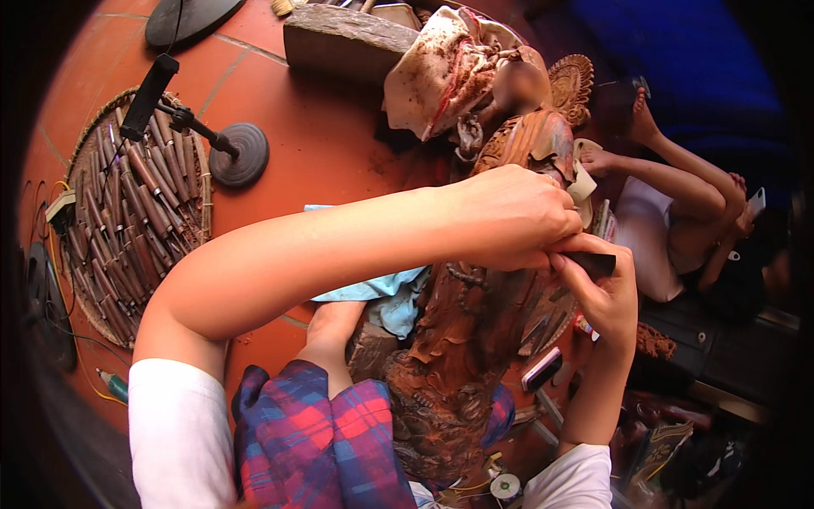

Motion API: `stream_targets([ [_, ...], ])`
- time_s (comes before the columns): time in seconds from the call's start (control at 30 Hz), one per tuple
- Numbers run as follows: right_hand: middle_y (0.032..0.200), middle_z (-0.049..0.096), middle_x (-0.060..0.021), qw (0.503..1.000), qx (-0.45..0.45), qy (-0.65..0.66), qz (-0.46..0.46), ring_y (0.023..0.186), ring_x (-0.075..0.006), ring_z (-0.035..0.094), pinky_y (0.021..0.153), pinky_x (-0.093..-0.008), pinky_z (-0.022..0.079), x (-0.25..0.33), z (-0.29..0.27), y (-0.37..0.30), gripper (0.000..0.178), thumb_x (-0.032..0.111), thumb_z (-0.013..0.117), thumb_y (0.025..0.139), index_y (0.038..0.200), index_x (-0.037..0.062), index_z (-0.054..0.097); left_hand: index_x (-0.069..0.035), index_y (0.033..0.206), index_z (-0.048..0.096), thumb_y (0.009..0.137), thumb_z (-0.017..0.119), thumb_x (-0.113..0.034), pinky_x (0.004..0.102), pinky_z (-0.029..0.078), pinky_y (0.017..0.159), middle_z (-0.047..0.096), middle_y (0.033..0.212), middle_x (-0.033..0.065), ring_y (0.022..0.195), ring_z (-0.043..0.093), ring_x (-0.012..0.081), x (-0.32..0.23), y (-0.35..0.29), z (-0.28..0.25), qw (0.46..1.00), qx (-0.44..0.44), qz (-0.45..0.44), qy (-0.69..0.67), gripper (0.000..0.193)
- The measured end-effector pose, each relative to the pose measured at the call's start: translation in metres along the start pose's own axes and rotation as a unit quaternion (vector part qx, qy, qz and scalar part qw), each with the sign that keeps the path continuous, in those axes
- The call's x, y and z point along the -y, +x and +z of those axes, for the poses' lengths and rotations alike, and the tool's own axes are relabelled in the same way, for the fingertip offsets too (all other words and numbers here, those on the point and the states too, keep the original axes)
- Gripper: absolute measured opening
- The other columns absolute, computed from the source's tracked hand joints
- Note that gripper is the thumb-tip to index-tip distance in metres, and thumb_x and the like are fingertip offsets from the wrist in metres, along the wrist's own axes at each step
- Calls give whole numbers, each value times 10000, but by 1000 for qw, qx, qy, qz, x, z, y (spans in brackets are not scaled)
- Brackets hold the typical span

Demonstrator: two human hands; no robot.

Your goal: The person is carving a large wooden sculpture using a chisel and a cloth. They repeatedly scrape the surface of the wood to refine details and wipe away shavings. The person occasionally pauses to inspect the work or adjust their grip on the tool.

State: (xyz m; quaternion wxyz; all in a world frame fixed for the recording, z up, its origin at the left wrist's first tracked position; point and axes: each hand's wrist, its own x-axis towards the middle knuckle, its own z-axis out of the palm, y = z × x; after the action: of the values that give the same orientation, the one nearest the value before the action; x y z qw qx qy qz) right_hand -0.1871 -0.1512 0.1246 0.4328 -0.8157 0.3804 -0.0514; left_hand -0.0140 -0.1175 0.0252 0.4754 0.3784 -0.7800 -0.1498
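Note:
A carved reddish-brown wooden statue (454, 339) leans lengthwise between my legs, its upper end away from me. My left arm crosses over it, and my left hand (513, 216) is closed above its upper body. What those fingers hold is hidden under the knuckles. My right hand (606, 293) meets the left fingertips from the right side. It is closed round a dark, straight-ended piece (593, 264), possibly a tool handle; most of it is covered by the fingers. Whether its hidden end touches the wood I cannot tell.
A round woven tray (203, 182) of wooden-handled tools lies left, beside a phone stand (239, 157). A wooden block (348, 42) and stained cloth (424, 85) lie ahead. Another person (678, 204) sits at right with a phone (757, 202). A second phone (543, 371) lies near my right forearm.

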Motion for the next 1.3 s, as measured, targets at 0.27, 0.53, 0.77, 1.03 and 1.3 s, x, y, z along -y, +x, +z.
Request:
stream_targets([
  [0.27, 718, 713, -119, 989, 121, -80, -19, 655, -160, 703, 615, -260, 533, -24, -5, -12, 113, -45, 662, 784, 882, -45, 718, 4, 912, 601, 699, 790, -343, 396, 502, 856, 663, 1029, 195, 1025, 637, 304, -15, -8, 31, 993, 105, 17, 41, 449],
  [0.53, 709, 704, -125, 993, 46, -96, -41, 632, -141, 684, 578, -264, 508, -16, -2, -4, 90, -12, 675, 796, 870, -43, 714, -12, 980, 578, 719, 782, -304, 451, 524, 677, 663, 772, 156, 760, 666, 352, -2, 13, 14, 977, 213, -7, -3, 442],
  [0.77, 712, 692, -140, 993, 5, -105, -54, 633, -268, 688, 597, -297, 512, -15, 5, 7, 90, -6, 669, 772, 849, -23, 713, -46, 941, 608, 720, 768, -254, 452, 524, 641, 661, 717, 139, 714, 662, 357, 9, 22, -1, 975, 222, -11, -11, 343],
  [1.03, 683, 675, -150, 988, 3, -143, -60, 607, -262, 678, 567, -310, 496, -13, 10, 13, 59, 5, 677, 769, 818, -20, 698, -47, 868, 618, 676, 800, -269, 444, 526, 641, 667, 721, 130, 734, 665, 355, 13, 24, -6, 970, 244, 7, -2, 346],
  [1.3, 709, 677, -163, 987, 18, -145, -61, 648, -307, 677, 592, -328, 511, -10, 10, 9, 92, 23, 697, 749, 834, -9, 710, -44, 864, 615, 655, 812, -278, 438, 528, 641, 673, 736, 124, 739, 671, 355, 9, 24, -4, 965, 262, 7, 12, 370],
])
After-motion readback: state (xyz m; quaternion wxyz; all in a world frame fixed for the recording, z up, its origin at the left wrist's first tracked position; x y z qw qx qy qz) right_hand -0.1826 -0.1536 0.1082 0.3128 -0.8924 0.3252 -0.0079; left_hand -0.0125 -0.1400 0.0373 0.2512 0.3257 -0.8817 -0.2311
